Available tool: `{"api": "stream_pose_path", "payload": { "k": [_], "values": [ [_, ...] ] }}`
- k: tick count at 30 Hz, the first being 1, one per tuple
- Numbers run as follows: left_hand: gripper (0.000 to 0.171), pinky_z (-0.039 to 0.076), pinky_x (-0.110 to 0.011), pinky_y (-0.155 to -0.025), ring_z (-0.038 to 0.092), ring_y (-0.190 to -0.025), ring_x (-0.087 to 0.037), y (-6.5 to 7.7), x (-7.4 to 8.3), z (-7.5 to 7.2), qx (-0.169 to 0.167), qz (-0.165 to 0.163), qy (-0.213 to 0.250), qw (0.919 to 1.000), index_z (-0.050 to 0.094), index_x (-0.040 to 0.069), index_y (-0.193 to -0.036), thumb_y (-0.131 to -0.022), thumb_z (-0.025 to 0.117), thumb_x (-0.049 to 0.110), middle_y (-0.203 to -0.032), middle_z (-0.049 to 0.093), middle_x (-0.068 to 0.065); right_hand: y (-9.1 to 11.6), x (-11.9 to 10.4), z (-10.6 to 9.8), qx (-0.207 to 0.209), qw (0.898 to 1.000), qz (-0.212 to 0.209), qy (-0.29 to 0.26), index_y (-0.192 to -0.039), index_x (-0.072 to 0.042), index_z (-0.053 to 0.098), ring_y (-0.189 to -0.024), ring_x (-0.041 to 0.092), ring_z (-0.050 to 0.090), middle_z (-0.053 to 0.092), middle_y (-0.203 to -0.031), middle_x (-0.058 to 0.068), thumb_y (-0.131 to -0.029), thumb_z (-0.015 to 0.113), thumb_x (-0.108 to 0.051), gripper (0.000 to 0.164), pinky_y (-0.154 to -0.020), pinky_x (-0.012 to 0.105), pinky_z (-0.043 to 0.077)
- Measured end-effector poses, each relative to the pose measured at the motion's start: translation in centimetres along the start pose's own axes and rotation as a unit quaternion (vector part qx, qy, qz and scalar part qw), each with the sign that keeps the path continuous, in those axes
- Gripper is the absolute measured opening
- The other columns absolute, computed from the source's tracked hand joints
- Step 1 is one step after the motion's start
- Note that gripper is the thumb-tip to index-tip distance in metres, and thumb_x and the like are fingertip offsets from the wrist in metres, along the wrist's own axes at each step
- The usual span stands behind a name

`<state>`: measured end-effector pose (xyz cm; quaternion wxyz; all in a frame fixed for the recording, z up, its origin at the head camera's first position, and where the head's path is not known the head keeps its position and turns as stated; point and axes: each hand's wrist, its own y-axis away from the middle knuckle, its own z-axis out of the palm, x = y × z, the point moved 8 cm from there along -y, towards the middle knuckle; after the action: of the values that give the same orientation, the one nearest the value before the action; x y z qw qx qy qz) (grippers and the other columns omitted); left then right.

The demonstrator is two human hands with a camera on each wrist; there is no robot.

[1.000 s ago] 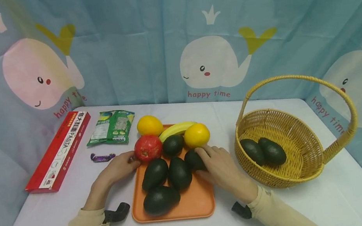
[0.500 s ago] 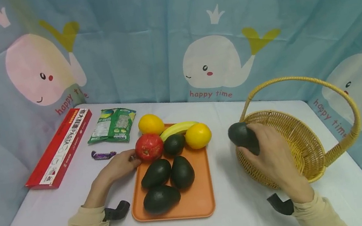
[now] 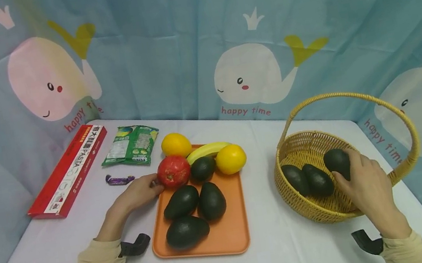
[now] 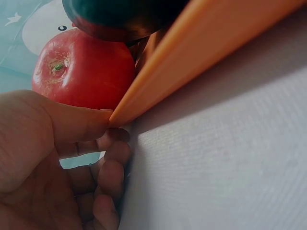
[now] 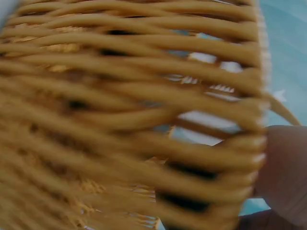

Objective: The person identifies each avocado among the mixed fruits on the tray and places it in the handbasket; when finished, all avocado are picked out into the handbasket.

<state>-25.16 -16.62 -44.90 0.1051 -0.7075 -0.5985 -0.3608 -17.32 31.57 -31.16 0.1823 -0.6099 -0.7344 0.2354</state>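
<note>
My right hand [image 3: 370, 186] grips a dark green avocado [image 3: 336, 163] inside the wicker basket [image 3: 296, 210], above its right part. Two more avocados [image 3: 318, 180] lie at the basket's left side. In the right wrist view the woven wall [image 5: 120, 105] hides most of the hand. At the orange tray's [image 3: 227, 234] left edge, my left hand [image 3: 138, 193] pinches the rim between thumb and fingers, plain in the left wrist view. Close to that thumb sits a red pomegranate [image 3: 173, 171]. Several avocados [image 3: 211, 201], a banana [image 3: 207, 150] and a yellow round fruit [image 3: 231, 159] are on the tray.
Another yellow fruit [image 3: 176, 145] sits at the tray's back left corner. Further left lie a green snack bag [image 3: 130, 145], a purple-wrapped candy [image 3: 119, 179] and a red pasta box [image 3: 68, 172]. The basket's tall handle [image 3: 348, 94] arches over its opening.
My right hand has taken an avocado from the tray's right side and carried it rightward over the basket's rim, into the basket. The left hand has stayed at the tray.
</note>
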Motion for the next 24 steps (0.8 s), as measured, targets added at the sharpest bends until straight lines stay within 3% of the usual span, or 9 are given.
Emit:
{"api": "stream_pose_path", "payload": {
  "k": [7,14,19,24],
  "values": [
    [0.047,0.052,-0.051,-0.09,0.056,-0.094,-0.029,0.1,0.1,0.0,0.0,-0.002,0.001,1.0,0.053,-0.004,-0.133,-0.094,0.056,0.021,-0.109,0.065,-0.019,1.3,1.2,1.6,-0.024,0.999,0.007,0.022,-0.122,0.01,0.052,-0.062,0.048,0.057,0.062,-0.088,0.037,-0.068,0.082,-0.013,0.067,-0.049,0.057,0.045],
    [0.047,0.05,-0.054,-0.092,0.057,-0.097,-0.03,0.1,0.0,0.2,-0.001,0.0,0.005,1.0,0.052,-0.003,-0.135,-0.095,0.056,0.022,-0.114,0.064,-0.021,2.1,2.3,3.2,-0.087,0.994,0.037,0.044,-0.115,0.011,0.051,-0.058,0.044,0.057,0.061,-0.081,0.034,-0.068,0.084,-0.014,0.062,-0.044,0.052,0.043],
    [0.047,0.052,-0.051,-0.09,0.056,-0.094,-0.028,0.1,0.0,0.2,-0.002,0.002,0.005,1.0,0.053,-0.003,-0.134,-0.094,0.057,0.022,-0.11,0.065,-0.018,2.5,2.7,4.1,-0.122,0.991,0.042,0.041,-0.113,0.011,0.051,-0.056,0.039,0.057,0.061,-0.078,0.031,-0.066,0.085,-0.014,0.063,-0.043,0.049,0.042],
    [0.046,0.052,-0.051,-0.089,0.056,-0.093,-0.028,0.1,0.1,0.1,-0.001,0.002,0.004,1.0,0.053,-0.004,-0.134,-0.094,0.057,0.021,-0.109,0.065,-0.018,2.5,3.0,4.6,-0.158,0.985,0.057,0.036,-0.118,0.012,0.048,-0.059,0.042,0.058,0.06,-0.082,0.033,-0.068,0.084,-0.014,0.067,-0.046,0.051,0.044]
  ]
}}
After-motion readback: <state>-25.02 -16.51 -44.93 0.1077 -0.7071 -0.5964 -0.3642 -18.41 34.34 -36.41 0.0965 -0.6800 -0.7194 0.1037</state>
